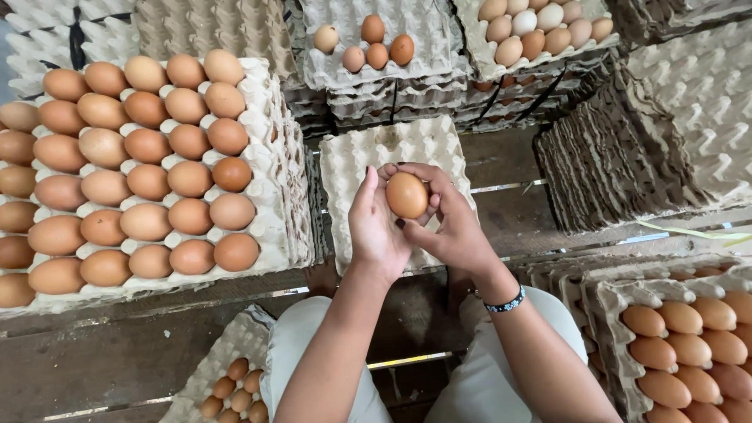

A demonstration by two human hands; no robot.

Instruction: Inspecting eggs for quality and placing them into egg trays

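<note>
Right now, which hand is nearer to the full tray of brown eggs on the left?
Left. The left hand sits on the side facing the full tray, cupping the held egg; the right hand holds that egg from the far side.

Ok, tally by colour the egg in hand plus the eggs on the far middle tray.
Brown: 5, the held egg between left hand and right hand, plus 4 brown eggs on the far tray
Cream: 1, the cream egg on that tray
Total: 6
</note>
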